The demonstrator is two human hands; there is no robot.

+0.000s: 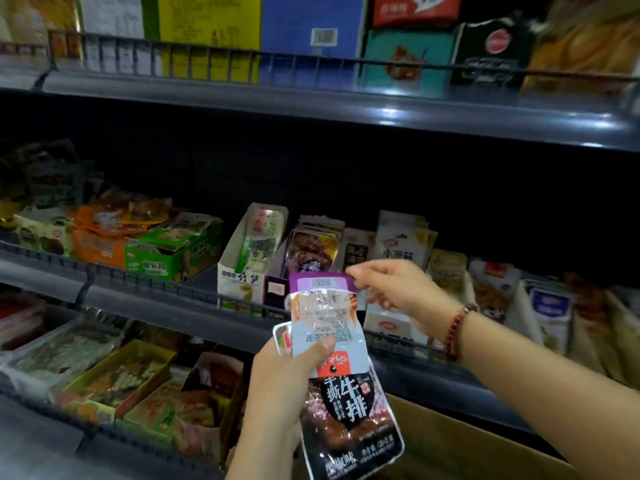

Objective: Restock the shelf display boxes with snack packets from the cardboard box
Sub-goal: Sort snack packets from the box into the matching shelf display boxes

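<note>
Fingers [360,271] of the right hand [391,292] pinch the top edge of the purple packet [325,317], likely to peel it off the stack for shelving. Behind stands the shelf [145,289] with its display boxes [239,258]; the cardboard box [460,441] sits low right. Left hand [277,389] grips the stack, thumb pressed on top, steadying the dark packet [349,417] beneath.

Dark metal shelf [145,299] with wire rail, green display box [166,261], white display box [242,268], upright snack packets [401,244]
</note>
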